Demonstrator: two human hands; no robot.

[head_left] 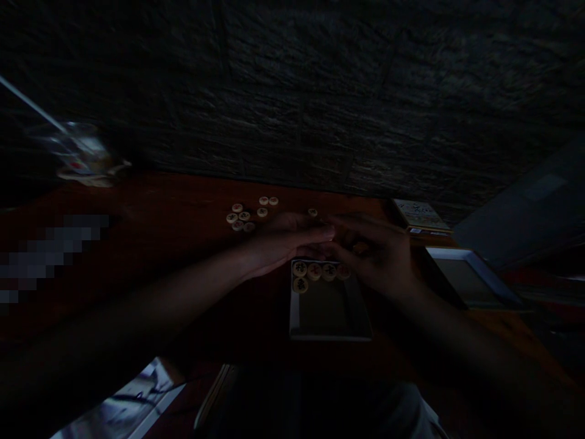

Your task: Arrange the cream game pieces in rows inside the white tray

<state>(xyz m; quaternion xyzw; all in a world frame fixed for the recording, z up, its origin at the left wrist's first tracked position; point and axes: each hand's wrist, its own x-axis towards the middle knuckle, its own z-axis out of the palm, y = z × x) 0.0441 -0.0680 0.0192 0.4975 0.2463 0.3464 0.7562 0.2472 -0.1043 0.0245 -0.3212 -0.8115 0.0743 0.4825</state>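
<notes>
L hand (pixel 286 242) flat, fingers pressed together, tips almost at R hand (pixel 375 259) — R curled by a round game piece (pixel 360 247), too dark to tell if pinching. Five more pieces (pixel 314 272) in white tray (pixel 295 305), loose bunch (pixel 242 214) on wood table (pixel 159 195).

A clear glass vessel (pixel 80 152) with a thin rod is seen blurred at the far left of the reddish wooden tabletop (pixel 173 189), backed by a dark rough stone wall (pixel 292 91); a printed box (pixel 419 216) and a white-edged tray (pixel 470 277) are placed at the right, below a dark grey panel (pixel 516 207)
</notes>
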